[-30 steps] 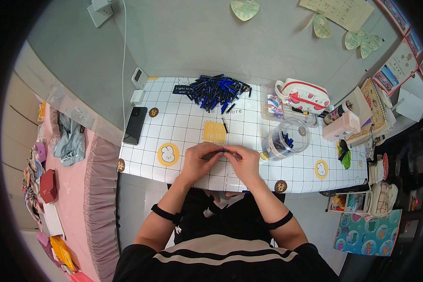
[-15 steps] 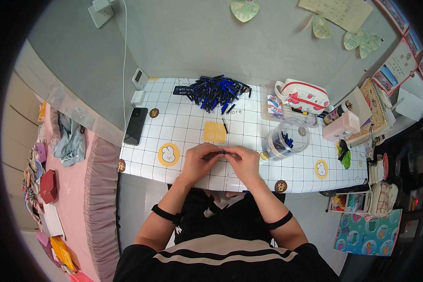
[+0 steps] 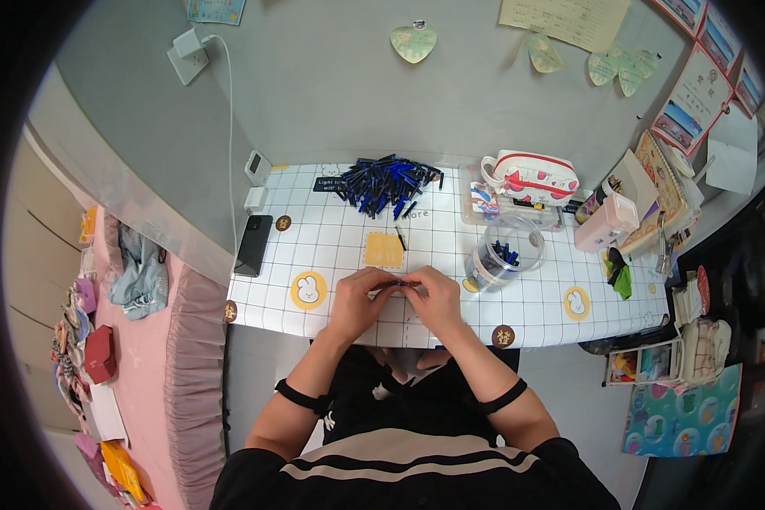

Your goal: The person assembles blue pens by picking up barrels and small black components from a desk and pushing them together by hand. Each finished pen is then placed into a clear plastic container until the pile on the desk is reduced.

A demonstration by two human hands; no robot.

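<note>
My left hand [image 3: 357,297] and my right hand [image 3: 436,297] meet over the near part of the table, fingertips pinched together. Between them lies a thin dark stick-like piece [image 3: 398,284], held level by both hands; fingers cover most of it, so its exact kind is unclear. Just beyond the hands, a slim black stick [image 3: 401,239] rests beside a yellow square [image 3: 383,250] on the table covering. Farther back is a heap of short black and blue tubes [image 3: 388,183]. Right of my right hand, a clear round tub [image 3: 490,270] holds several similar tubes.
A black phone [image 3: 253,246] lies at the table's left. Behind the tub, a white pouch with red trim [image 3: 535,177] sits on a clear case. A pink box [image 3: 606,223] and a green-and-black item [image 3: 619,275] stand farther right. A pink-covered bed [image 3: 149,374] flanks the left side.
The whole view has shifted slightly, with the table appearing lower. Between my fingertips, the dark piece shows as a longer level strip than before. Both hands stay together.
</note>
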